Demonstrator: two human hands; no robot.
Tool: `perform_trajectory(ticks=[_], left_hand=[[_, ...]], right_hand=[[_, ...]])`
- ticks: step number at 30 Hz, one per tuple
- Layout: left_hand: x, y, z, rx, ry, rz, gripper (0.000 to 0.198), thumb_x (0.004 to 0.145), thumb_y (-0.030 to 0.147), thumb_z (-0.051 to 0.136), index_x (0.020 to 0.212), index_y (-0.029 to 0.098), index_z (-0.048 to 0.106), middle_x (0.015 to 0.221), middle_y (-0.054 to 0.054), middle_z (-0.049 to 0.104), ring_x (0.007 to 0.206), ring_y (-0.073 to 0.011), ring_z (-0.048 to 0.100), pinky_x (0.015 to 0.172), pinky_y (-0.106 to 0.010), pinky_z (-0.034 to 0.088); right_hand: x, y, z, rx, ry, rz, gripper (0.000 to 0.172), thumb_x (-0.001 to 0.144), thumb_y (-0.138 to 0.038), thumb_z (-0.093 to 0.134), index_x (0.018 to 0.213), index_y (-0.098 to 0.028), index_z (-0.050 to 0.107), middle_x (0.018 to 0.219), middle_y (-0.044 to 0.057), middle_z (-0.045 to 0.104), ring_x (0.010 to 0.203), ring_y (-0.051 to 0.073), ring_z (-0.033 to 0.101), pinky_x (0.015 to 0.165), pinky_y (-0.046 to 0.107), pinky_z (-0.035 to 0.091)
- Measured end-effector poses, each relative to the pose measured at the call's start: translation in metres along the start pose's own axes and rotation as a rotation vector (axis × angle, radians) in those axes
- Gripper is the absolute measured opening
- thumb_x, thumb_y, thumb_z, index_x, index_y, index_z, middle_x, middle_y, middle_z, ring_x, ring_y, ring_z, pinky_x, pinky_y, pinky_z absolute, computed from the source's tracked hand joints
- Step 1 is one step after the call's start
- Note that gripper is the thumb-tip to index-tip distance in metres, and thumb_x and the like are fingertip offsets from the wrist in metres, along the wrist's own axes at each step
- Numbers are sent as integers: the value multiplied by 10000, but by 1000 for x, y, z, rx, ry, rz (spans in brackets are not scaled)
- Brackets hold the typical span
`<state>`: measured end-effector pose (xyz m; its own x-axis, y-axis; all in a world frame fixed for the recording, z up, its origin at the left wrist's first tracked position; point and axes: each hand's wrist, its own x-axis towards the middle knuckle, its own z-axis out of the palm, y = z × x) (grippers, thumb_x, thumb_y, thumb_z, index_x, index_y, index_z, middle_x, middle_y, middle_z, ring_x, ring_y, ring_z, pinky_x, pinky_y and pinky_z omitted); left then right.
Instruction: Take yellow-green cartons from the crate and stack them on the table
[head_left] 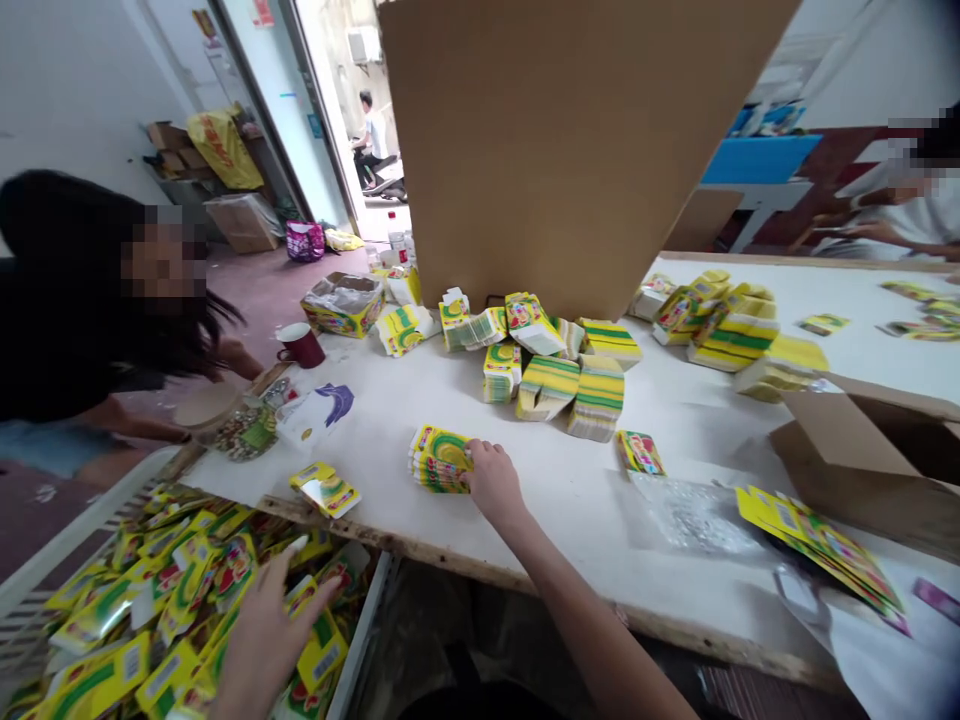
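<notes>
The right hand (491,478) rests on the white bench (570,500), its fingers curled over the near edge of a small stack of flat cartons (439,458), yellow and green, which lies flat on the bench just left of the hand, not far from the front edge. The left hand (262,620) is low at the left, off the bench, fingers spread and stretched out above a white crate (45,570) full of loose yellow packets (187,590); whether the fingertips touch the packets I cannot tell, and it grips nothing. A single small packet (326,490) sits at the bench edge between the two hands. Further back, heaps of folded yellow-green cartons (551,385) lie in front of a tall brown cardboard box (570,140). To the right of the stack are a crumpled clear plastic bag (690,515), a fan of flat cartons (817,545) and an open cardboard carton (862,470). At the left end stand a dark red mug (300,345) and a clear bag of small sweets (247,430), near a seated co-worker (75,330) in a dark top. Another person (907,190) sits at the far right.
</notes>
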<state>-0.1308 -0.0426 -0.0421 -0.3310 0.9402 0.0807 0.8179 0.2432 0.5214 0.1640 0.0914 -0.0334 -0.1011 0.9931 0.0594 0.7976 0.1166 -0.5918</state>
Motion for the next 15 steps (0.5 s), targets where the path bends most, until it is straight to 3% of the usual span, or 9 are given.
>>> perform_trajectory(ticks=[2,5,8,10,12,15], left_hand=[[19,26,9,38,56,45,713,722,644,511,1191,107,502,1194,-219,562,1180,-387,502,1029,-506,378],[59,47,16,136,131,-50,762,733,588,536,1291,83,411,1275,-238,483,1252,-402,415,1032,-516,355],[94,48,22,193,151,-203,845,729,573,564,1343,43,326,1369,-310,353,1271,-474,360,1005,-595,329],[110,44,29,185,157,-256,864,718,549,595,1334,8,319,1330,-354,359,1233,-502,391,972,-644,322],[117,41,34,171,154,-276,864,692,490,645,1328,3,321,1274,-347,410,1219,-494,409,964,-652,326],[116,35,29,132,177,-261,839,696,395,654,1364,46,285,1298,-295,402,1242,-418,412,968,-549,396]], right_hand=[[-1,1,3,-2,9,5,327,722,-58,677,1005,-181,569,997,123,659,960,276,578,829,377,439],[-5,1,4,22,34,8,364,715,-47,658,1035,-172,537,1012,132,654,949,281,588,793,368,443],[-12,0,-1,75,75,2,377,733,-60,619,1075,-162,496,982,116,647,923,271,597,772,358,446],[-20,1,-8,122,104,-5,367,761,-97,591,1098,-170,463,945,82,636,881,245,605,750,339,453],[-29,3,-17,173,126,-8,356,784,-141,568,1111,-184,432,911,49,621,816,213,610,710,314,460],[-45,10,-28,230,137,-4,345,788,-191,555,1102,-195,411,847,18,596,725,184,598,642,288,463]])
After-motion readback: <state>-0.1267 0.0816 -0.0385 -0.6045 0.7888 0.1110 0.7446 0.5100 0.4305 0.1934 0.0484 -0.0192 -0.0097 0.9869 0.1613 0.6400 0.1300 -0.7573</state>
